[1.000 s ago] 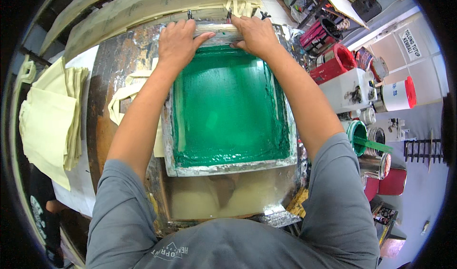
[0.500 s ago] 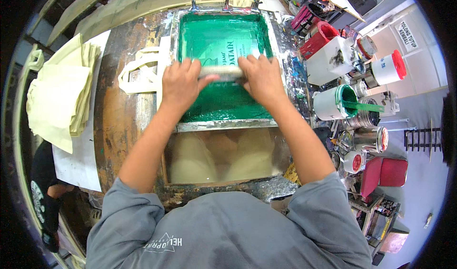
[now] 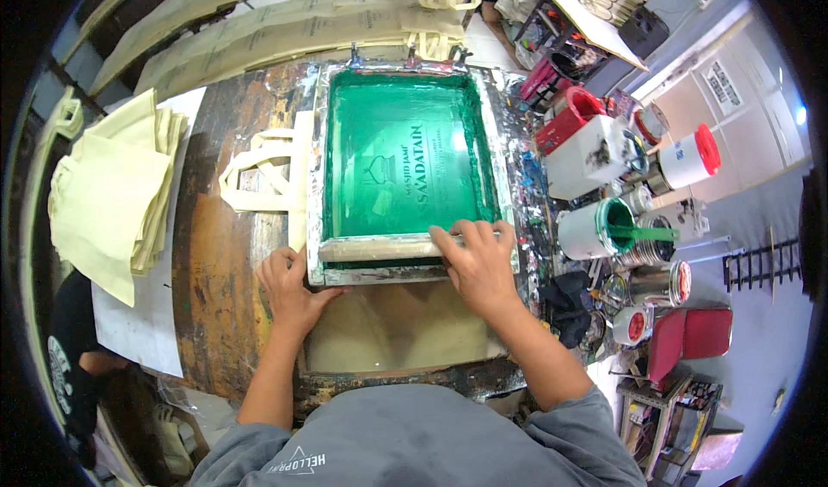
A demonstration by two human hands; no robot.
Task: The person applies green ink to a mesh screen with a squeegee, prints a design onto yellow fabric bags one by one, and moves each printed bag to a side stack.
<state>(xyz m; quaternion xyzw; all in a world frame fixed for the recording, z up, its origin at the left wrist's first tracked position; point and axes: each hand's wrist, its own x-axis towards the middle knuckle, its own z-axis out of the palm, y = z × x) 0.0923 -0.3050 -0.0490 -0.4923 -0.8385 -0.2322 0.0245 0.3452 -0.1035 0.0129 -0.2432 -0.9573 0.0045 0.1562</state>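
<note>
A silver-framed printing screen (image 3: 316,176) coated in green ink lies flat on a stained work table (image 3: 216,254). A pale squeegee (image 3: 379,248) rests across its near end. My right hand (image 3: 479,263) grips the right part of the squeegee, fingers curled over it. At the frame's near left corner, my left hand (image 3: 289,284) lies flat, fingers spread, holding nothing. A cream tote bag (image 3: 259,172) sits under the screen, its handles sticking out to the left.
A stack of cream tote bags (image 3: 112,202) lies at the left. More bags (image 3: 259,30) hang along the back. Paint tubs, a white bucket of green ink (image 3: 599,228) and cans crowd the right side. Another person (image 3: 73,358) stands at the lower left.
The squeegee has been pulled from the far end to the near end of the screen. My left hand has let go of it and now rests on the frame corner.
</note>
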